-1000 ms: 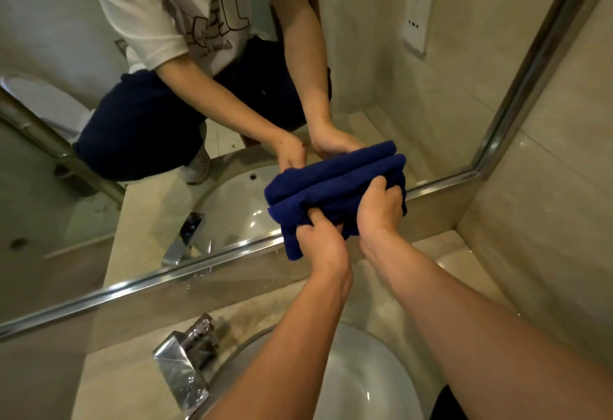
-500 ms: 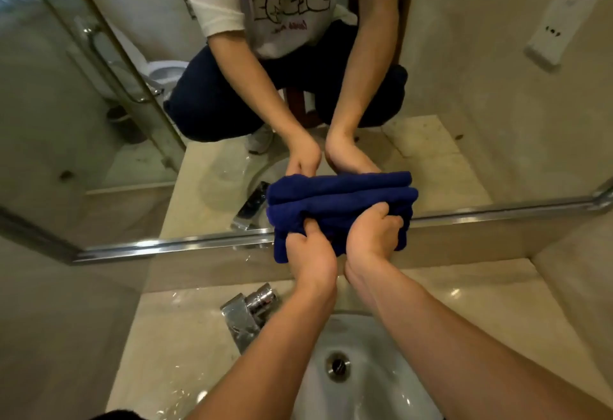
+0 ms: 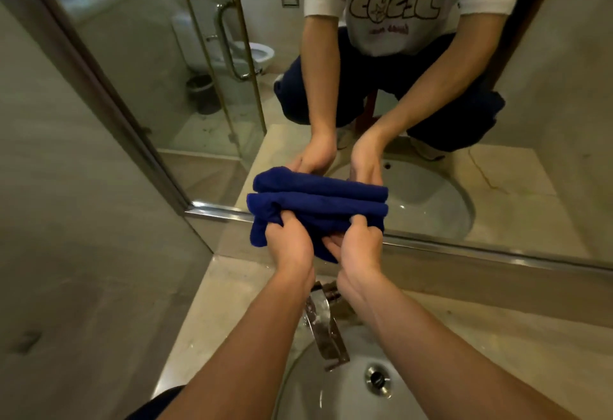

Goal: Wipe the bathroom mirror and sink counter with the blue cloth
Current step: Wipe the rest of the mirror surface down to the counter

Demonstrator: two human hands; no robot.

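The folded blue cloth (image 3: 318,212) lies pressed against the bottom of the mirror (image 3: 514,160), near its lower left corner, and its reflection sits just above it. My left hand (image 3: 290,242) grips the cloth's left part with curled fingers. My right hand (image 3: 360,245) grips its right part, thumb over the top edge. Both hands are close together above the faucet (image 3: 326,330). The beige sink counter (image 3: 517,336) runs below, with the white basin (image 3: 335,386) under my forearms.
The mirror's metal frame (image 3: 497,252) runs along the bottom and up the left side. A tiled wall (image 3: 66,237) closes in on the left. The basin drain (image 3: 376,378) lies right of the faucet. The mirror reflects a glass shower door, a toilet and a person crouching.
Both hands and the cloth have slid left along the mirror's bottom edge, from near the right corner to the left corner. The grip on the cloth is unchanged.
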